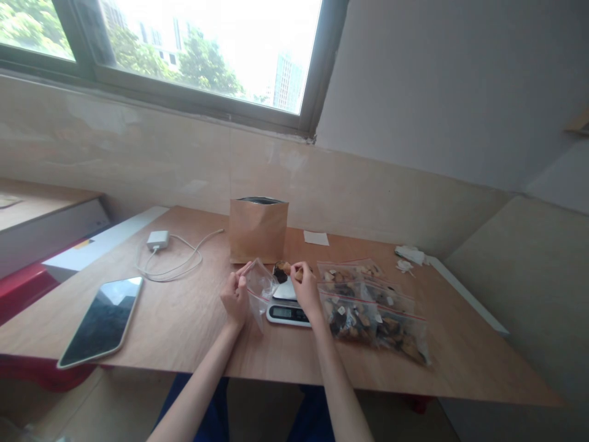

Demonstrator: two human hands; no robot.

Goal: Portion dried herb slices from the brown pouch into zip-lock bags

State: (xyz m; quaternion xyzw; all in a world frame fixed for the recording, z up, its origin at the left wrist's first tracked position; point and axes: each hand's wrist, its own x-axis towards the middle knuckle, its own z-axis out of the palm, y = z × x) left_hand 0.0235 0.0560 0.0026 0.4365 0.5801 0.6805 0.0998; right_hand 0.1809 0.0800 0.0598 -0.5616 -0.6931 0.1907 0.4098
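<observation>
My left hand (235, 294) is closed on the edge of a clear zip bag (260, 286) with a red seal line, its mouth tilted toward the scale. Over the white digital kitchen scale (275, 314) is my right hand (304, 283), its fingers pinched round a brown dried piece (288, 268). Its exact kind is hard to make out. Other dark brown dried pieces (279, 272) show on the scale's far side, partly hidden by the hand. Right of the scale lie several filled zip bags (352, 316) of similar dried pieces.
A brown kraft pouch (258, 232) stands open-topped behind the scale. On the left are a tablet (103, 319) and a white charger (157, 240) with a looped cable. A white paper slip (316, 237) and crumpled white plastic (410, 254) lie toward the back.
</observation>
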